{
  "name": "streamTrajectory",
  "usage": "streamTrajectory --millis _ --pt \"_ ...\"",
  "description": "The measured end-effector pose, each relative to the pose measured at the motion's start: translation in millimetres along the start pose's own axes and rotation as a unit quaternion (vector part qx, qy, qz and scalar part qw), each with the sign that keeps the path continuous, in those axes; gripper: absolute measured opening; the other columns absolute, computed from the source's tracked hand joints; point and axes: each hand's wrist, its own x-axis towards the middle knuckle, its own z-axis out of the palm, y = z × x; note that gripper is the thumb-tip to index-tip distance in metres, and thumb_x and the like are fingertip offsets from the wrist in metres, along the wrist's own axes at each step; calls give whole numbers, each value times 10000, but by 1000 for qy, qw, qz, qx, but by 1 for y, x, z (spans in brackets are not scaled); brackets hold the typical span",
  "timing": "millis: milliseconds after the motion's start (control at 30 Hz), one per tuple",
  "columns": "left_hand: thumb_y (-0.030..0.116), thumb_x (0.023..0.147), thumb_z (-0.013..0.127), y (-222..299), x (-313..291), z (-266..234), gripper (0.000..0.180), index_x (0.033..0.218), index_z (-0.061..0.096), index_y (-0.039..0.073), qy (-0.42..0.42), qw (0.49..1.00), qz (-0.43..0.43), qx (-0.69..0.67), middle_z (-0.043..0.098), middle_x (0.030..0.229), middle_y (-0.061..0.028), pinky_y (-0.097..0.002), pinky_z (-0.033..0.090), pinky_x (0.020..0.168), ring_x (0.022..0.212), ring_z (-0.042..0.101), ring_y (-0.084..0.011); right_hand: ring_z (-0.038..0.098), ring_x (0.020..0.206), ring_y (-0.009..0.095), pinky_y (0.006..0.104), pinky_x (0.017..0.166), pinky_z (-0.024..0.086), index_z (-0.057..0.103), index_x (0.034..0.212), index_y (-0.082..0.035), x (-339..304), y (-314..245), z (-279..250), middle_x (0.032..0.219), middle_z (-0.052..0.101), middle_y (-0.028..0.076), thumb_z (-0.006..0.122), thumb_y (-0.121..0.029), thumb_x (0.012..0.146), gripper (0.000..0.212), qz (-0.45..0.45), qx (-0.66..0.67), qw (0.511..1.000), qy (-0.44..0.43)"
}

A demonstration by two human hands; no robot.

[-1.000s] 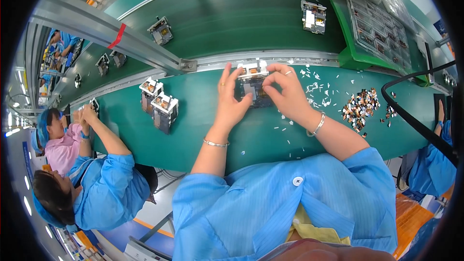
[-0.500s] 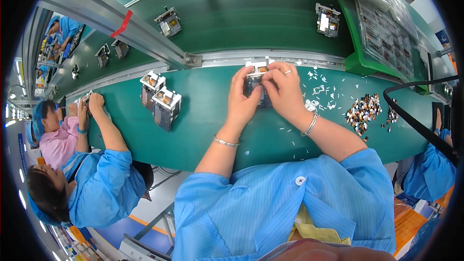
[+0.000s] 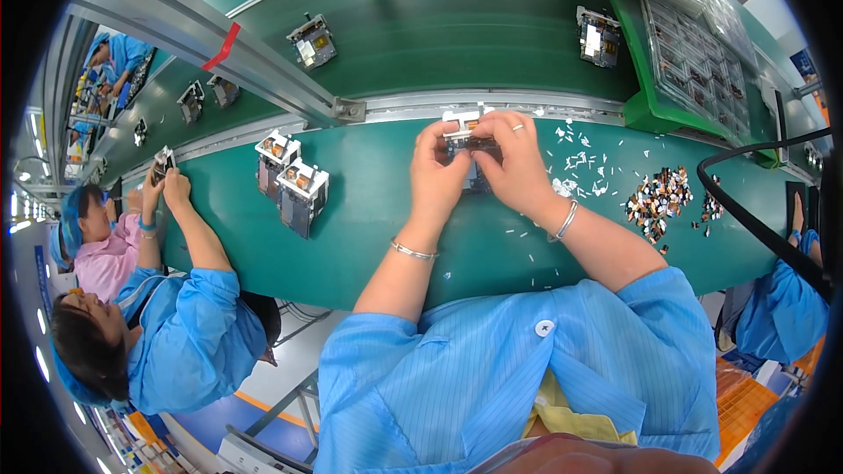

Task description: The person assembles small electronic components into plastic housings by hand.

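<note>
My left hand (image 3: 436, 171) and my right hand (image 3: 516, 167) are closed around a small boxy electronic module (image 3: 477, 179) at the far side of the green bench. White plastic and a copper-coloured part show at its top, with a dark body below. Both thumbs press on its near face, while fingers curl over the upper edge. Between the hands, much of the module is covered. To the left, two similar modules, one nearer (image 3: 303, 197) and one farther (image 3: 274, 161), stand side by side on the bench.
White scraps (image 3: 580, 162) lie right of my hands, beside a pile of small copper, black and white parts (image 3: 659, 202). A green bin (image 3: 645, 110) with clear trays and a black cable (image 3: 746, 215) are farther right. Modules (image 3: 599, 37) sit on the green conveyor (image 3: 457, 26). A co-worker (image 3: 184, 325) sits left.
My fingers have shifted slightly on the module, which stays in nearly the same place. The modules on the conveyor have slid a little to the right. The left co-worker's hands have moved slightly.
</note>
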Motion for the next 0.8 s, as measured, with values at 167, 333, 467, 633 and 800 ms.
streamTrajectory --millis 167,333,467,633,800 --pt "-29 778 656 2 6 0 312 1069 588 58 -9 999 -25 -29 529 1131 -43 -269 503 774 932 551 -140 446 1165 352 435 991 393 581 1061 -86 1 5 5 1221 517 121 661 -22 754 323 77 11 997 -1" --pt "-23 775 653 3 7 -2 295 1050 581 59 -18 1000 -13 1 520 1140 -39 -262 495 768 913 549 -135 451 1144 348 428 972 400 578 1074 -102 12 -5 1 1237 509 109 657 -32 743 347 155 -27 986 -60" --pt "-4 798 661 0 6 -4 299 1076 581 72 -22 999 -16 39 517 1164 -37 -269 492 779 946 555 -141 457 1126 344 429 963 407 578 1047 -98 14 -7 1 1227 511 102 648 -30 751 312 160 -22 983 -88" --pt "42 870 645 -8 -7 -5 495 1333 471 51 -34 997 64 7 500 1251 -81 -301 488 837 979 551 -153 464 1138 340 413 977 412 574 1002 -75 5 10 0 1187 512 113 660 -9 748 276 76 49 995 -40" --pt "87 893 629 -5 -4 -5 593 1424 368 34 20 998 65 -6 415 1387 -127 -316 451 921 1130 478 -205 527 1100 290 362 956 437 583 959 -55 28 30 -25 1162 511 138 669 21 739 248 91 119 982 -118"
